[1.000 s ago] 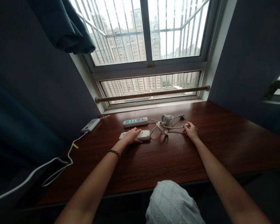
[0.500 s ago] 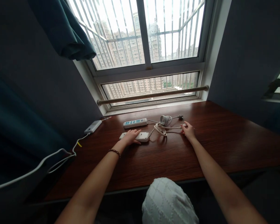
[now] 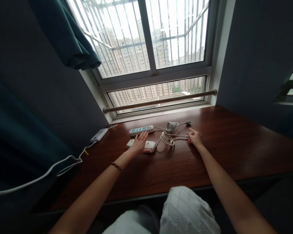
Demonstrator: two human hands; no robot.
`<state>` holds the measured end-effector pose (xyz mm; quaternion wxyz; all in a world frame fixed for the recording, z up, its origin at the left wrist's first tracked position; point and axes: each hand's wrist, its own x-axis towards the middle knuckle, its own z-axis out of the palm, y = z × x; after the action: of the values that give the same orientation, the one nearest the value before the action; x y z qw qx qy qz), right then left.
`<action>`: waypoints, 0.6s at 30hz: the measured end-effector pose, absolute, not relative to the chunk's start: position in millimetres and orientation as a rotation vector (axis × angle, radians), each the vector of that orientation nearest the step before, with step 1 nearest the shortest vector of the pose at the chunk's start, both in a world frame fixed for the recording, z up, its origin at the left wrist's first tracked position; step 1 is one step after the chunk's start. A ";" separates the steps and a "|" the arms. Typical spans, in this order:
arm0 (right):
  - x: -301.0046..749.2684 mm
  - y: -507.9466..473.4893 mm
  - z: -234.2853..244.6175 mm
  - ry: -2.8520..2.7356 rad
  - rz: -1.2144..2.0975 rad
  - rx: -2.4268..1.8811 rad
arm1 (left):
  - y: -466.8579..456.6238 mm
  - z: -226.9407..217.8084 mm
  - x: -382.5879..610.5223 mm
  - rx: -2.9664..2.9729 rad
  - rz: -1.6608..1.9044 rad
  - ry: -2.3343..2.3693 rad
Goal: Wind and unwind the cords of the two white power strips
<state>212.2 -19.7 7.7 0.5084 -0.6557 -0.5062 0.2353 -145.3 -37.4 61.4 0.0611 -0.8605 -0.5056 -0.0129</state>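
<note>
While left hand (image 3: 138,145), spread, hides middle of nearer power strip (image 3: 150,146), right hand (image 3: 195,138) obscures end of cord (image 3: 182,135); pinch unclear.

A brown table (image 3: 222,146) carries two power strips (image 3: 141,129) and a box (image 3: 99,134)

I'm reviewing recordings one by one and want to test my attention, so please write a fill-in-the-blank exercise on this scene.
1. The bracelet circles the ____ wrist.
2. The white power strip lies partly under the left ____.
3. The other power strip has ____ socket panels.
4. The looped cord reaches toward the ____ hand's fingers.

Missing words: left; hand; blue; right.
</note>
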 end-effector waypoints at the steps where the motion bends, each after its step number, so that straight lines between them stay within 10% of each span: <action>1: 210.2 -22.1 11.6 -1.214 0.543 -1.595 | -46.2 60.5 -136.0 -2.572 -0.222 -1.530; 7: 177.7 -65.3 34.0 -1.443 0.589 -1.421 | -106.9 79.6 -38.6 -2.544 -1.151 -0.853; 18: 153.7 -169.9 3.7 -1.807 0.606 -1.199 | -137.3 54.7 36.1 -3.113 -0.221 -0.543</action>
<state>153.7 -169.9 3.7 0.4304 -0.4807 -0.7243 0.2430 36.1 -137.3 54.7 -0.0132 -0.9827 -0.1713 -0.0698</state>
